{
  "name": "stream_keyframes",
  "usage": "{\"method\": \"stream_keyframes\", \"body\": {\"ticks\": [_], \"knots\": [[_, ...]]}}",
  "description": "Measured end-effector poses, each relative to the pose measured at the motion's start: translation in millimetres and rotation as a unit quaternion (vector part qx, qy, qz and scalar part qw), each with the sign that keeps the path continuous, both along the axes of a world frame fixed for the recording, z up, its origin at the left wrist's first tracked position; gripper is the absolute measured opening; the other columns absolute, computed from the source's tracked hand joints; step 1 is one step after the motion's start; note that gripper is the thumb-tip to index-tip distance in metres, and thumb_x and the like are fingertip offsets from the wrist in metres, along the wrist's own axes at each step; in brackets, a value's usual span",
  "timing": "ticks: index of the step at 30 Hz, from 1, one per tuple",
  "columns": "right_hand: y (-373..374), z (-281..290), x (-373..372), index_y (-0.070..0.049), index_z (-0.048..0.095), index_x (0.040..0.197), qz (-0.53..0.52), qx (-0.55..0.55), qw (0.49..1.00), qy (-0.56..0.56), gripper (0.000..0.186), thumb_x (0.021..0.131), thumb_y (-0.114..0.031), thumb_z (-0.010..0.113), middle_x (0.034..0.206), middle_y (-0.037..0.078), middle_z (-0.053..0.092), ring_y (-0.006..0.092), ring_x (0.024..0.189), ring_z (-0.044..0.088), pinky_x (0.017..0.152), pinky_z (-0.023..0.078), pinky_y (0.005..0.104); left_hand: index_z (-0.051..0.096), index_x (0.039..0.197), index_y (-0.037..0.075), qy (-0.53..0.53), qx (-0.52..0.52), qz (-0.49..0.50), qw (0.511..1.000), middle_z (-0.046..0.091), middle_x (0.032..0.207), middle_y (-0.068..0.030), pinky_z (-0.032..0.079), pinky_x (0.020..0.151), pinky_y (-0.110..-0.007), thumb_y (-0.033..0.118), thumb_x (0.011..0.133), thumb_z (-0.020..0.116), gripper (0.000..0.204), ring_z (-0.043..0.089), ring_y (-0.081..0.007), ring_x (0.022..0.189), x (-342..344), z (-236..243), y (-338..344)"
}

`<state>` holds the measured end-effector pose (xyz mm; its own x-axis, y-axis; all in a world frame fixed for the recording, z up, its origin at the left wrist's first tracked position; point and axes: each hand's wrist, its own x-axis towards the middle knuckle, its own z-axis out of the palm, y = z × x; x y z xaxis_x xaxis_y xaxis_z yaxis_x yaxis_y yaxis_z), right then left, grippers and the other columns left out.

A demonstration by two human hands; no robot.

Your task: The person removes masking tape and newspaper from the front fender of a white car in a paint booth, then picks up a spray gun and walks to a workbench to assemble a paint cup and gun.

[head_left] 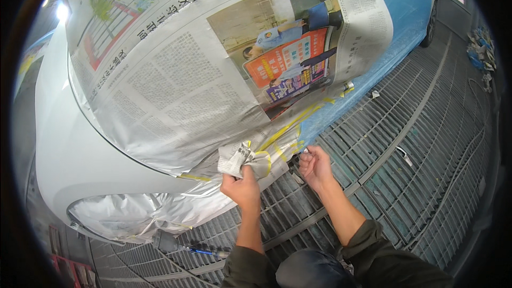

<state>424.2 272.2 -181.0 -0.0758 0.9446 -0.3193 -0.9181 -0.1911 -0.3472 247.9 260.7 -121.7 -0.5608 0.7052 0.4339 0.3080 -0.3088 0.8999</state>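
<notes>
My left hand (pixel 243 189) is closed round a crumpled piece of newspaper (pixel 231 161) edged with yellow tape, low against the side of a white car (pixel 106 149). My right hand (pixel 316 168) is pinched shut beside the lower corner of the blue plastic sheet (pixel 333 120). A small pale bit shows at its fingertips, too little to make out. Large newspaper sheets (pixel 160 96) cover the car panel above both hands. Strips of yellow masking tape (pixel 282 132) run along the lower edge, where newspaper and blue sheet meet.
Silvery masking sheet (pixel 117 210) covers the wheel opening. A grey-headed tool with a blue-lit handle (pixel 200 250) lies low, left of my arms. Metal floor grating (pixel 394 144) stretches right, with scraps (pixel 404 156) on it. A crumpled pile (pixel 481 48) stands far right.
</notes>
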Motion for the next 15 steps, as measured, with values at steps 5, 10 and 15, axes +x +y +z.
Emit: {"method": "stream_keyframes", "body": {"ticks": [5,10,15], "knots": [[-34.8,26.0,-3.6,-0.007,0.055,0.083,-0.087,0.078,0.984,-0.137,0.009,0.090,-0.013,0.058,0.067,0.003,0.054,0.0116,0.059,0.051,0.053,0.042,0.0246,0.068,0.095,-0.005,0.099,0.009,-0.023,0.995,0.070,0.075,-0.0071,0.050,0.063,-0.030,0.005,0.075,0.072,0.022,0.062,-0.0120,0.064,32.7,12.8,15.2],[-46.3,23.9,-10.0,0.001,0.060,0.091,-0.049,0.184,0.931,-0.313,0.011,0.092,-0.009,0.058,0.077,0.007,0.063,0.0117,0.065,0.056,0.060,0.043,0.0236,0.059,0.106,-0.011,-0.092,-0.001,-0.247,0.965,0.069,0.101,-0.0211,0.051,0.083,-0.030,0.006,0.084,0.068,0.029,0.069,-0.0244,0.095,26.6,6.0,54.8],[14.7,49.0,-45.2,0.005,0.061,0.089,-0.092,0.284,0.826,-0.479,0.020,0.093,-0.014,0.054,0.077,0.008,0.063,0.0130,0.070,0.057,0.064,0.045,0.0276,0.064,0.098,-0.007,0.053,-0.056,-0.202,0.976,0.071,0.094,-0.0182,0.052,0.076,-0.029,0.007,0.084,0.069,0.021,0.071,-0.0238,0.089,11.4,18.3,42.6]]}}
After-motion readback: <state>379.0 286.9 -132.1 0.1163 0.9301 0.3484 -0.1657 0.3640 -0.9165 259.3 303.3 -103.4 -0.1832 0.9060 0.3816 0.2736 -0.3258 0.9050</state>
